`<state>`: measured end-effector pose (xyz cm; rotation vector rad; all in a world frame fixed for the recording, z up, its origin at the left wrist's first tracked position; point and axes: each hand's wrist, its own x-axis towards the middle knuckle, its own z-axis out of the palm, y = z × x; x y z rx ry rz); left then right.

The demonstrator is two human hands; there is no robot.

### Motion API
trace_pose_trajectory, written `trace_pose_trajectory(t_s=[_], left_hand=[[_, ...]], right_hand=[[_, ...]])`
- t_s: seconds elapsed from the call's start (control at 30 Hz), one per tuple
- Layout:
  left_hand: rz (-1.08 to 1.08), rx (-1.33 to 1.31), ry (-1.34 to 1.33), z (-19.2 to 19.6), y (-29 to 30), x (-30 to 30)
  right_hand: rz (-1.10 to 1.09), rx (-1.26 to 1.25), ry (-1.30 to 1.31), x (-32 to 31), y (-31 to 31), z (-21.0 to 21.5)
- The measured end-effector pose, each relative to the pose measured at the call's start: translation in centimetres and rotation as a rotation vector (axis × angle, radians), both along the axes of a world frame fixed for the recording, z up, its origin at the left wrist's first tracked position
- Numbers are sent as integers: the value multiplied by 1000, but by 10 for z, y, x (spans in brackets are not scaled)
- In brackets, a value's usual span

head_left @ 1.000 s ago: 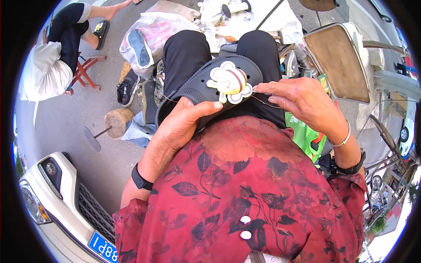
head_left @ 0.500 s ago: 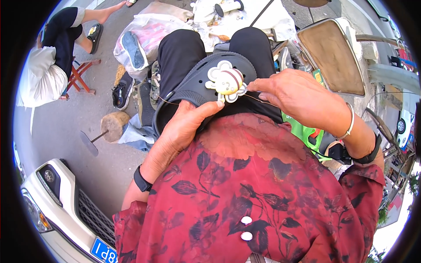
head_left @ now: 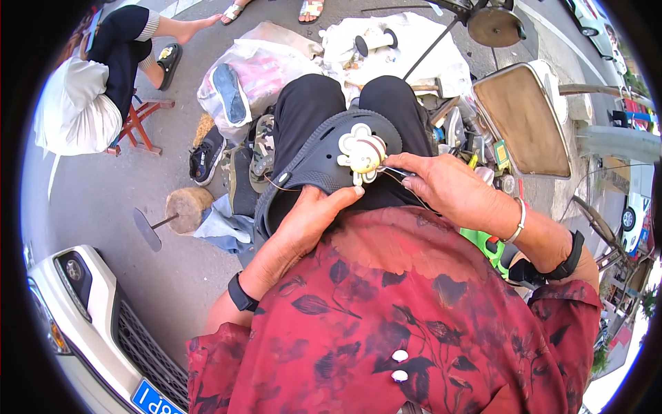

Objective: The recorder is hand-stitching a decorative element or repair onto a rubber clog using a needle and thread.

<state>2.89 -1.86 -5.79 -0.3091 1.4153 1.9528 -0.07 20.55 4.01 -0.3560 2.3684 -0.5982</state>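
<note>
1. Far left, low: white car point(head_left: 100, 297), front corner only.
2. Above car: seated person point(head_left: 76, 114) on red folding stool point(head_left: 141, 127), well apart from work.
3. Further right, on ground point(head_left: 124, 193): round wooden block point(head_left: 187, 210), disc point(head_left: 147, 229) joined to one side by thin rod point(head_left: 165, 221).
4. Next: black sneaker point(head_left: 205, 157), then camouflage shoe point(head_left: 263, 152); clear plastic bag point(head_left: 269, 65) above, blue-grey insole point(head_left: 229, 93) lying on it.
5. Left hand point(head_left: 307, 217): gripping clog edge, thumb pressed on outside, fingers partly hidden at opening.
6. Centre: dark grey clog point(head_left: 314, 159) across lap, over black trousers point(head_left: 314, 96); yellow-and-white bee charm point(head_left: 363, 153) on its upper, just above left thumb.
7. Right hand point(head_left: 448, 190): thumb and forefinger pinching slim dark tool point(head_left: 398, 171), tip at charm edge; exact tool type, cannot tell. Thin thread point(head_left: 416, 196) trailing below fingers.
8. Beyond knees: thread spool point(head_left: 377, 43) on white sheet point(head_left: 431, 45).
9. Far right: brown tray-like panel point(head_left: 524, 121), pale rim, tilted.
</note>
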Motion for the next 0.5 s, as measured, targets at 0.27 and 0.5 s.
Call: trace_pose_trajectory(t_s=[0.27, 0.5], left_hand=[[65, 48, -33, -3, 1, 2], [94, 52, -113, -2, -1, 1]], right_hand=[[-164, -167, -92, -2, -3, -17], [-256, -225, -147, 1, -3, -28]])
